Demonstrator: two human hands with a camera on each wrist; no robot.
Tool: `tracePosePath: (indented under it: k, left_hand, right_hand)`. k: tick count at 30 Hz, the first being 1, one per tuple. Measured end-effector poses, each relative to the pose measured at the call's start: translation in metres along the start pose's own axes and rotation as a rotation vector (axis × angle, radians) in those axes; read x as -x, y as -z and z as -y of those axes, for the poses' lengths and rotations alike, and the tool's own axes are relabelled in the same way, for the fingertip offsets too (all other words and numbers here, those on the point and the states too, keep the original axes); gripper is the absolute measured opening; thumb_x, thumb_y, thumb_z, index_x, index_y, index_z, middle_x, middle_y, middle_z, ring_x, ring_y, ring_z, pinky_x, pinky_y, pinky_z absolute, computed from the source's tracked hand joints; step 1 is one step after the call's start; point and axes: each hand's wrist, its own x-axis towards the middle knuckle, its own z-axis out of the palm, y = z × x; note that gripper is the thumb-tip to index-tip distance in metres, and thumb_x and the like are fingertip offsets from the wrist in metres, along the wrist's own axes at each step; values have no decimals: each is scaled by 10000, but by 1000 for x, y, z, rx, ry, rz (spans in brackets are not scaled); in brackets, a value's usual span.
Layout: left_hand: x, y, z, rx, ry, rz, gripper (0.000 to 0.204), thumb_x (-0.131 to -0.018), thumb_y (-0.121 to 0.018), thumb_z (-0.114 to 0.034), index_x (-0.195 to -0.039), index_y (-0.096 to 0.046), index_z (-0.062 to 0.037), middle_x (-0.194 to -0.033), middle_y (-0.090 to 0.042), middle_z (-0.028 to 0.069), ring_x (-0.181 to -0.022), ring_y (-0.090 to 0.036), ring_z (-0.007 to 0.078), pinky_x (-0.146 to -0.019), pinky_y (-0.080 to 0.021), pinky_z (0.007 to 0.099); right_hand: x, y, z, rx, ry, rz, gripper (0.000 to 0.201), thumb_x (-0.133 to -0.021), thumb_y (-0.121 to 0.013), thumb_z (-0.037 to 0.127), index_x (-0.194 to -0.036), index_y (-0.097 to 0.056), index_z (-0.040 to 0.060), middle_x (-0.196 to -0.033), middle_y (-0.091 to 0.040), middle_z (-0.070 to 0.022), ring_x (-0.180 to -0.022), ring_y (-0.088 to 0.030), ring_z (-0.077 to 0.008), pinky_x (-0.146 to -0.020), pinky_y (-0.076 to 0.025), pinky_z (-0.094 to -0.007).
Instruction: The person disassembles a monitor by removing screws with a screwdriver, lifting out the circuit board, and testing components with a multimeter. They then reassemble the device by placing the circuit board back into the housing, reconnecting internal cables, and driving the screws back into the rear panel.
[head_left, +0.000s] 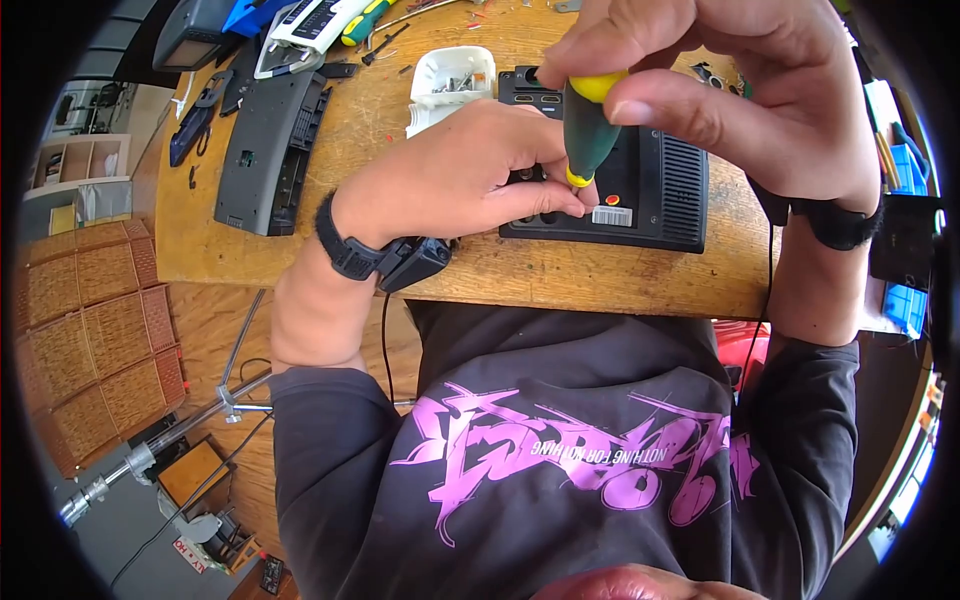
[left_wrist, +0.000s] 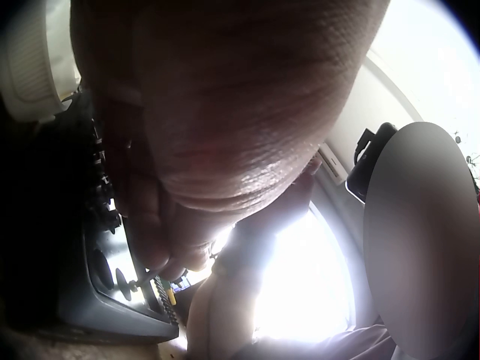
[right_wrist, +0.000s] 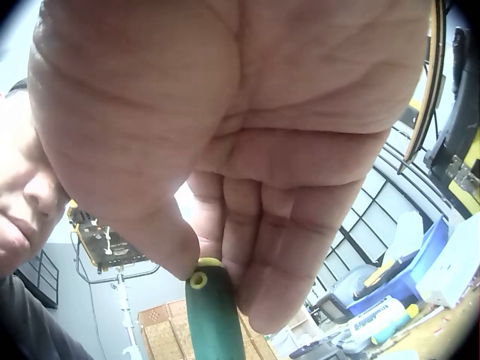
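A black electronic device (head_left: 655, 190) with a vented back lies on the wooden table (head_left: 400, 170). A green screwdriver with yellow ends (head_left: 588, 130) stands upright on it. My right hand (head_left: 720, 90) pinches the handle's top between thumb and fingers; the right wrist view shows the handle (right_wrist: 212, 315) under the fingertips. My left hand (head_left: 470, 175) rests on the device's left side, its fingers curled round the screwdriver's lower end. In the left wrist view the shaft (left_wrist: 142, 283) meets the device (left_wrist: 97, 292) below the fingers.
A white tray of small parts (head_left: 452, 78) sits just behind the left hand. A grey panel (head_left: 268, 150) lies at the left, with tools and a black box farther back. Blue bins (head_left: 905, 300) stand at the right. The table's near edge runs by my torso.
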Motion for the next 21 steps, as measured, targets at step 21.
tracePosePath:
  k: [21]
  left_hand:
    - [0,1,5,-39,44,47,82,-1034,-793,-50,-1091,-827,-2,-1029,-823,75,-959,-783,180,-854,-616,317]
  right_hand:
    - [-10,0,24,-177,-318,-57,150,-954,-915,37,-1051,-825,-34,-970,-828,-94,-855,-777,-128,-739,-636,-255]
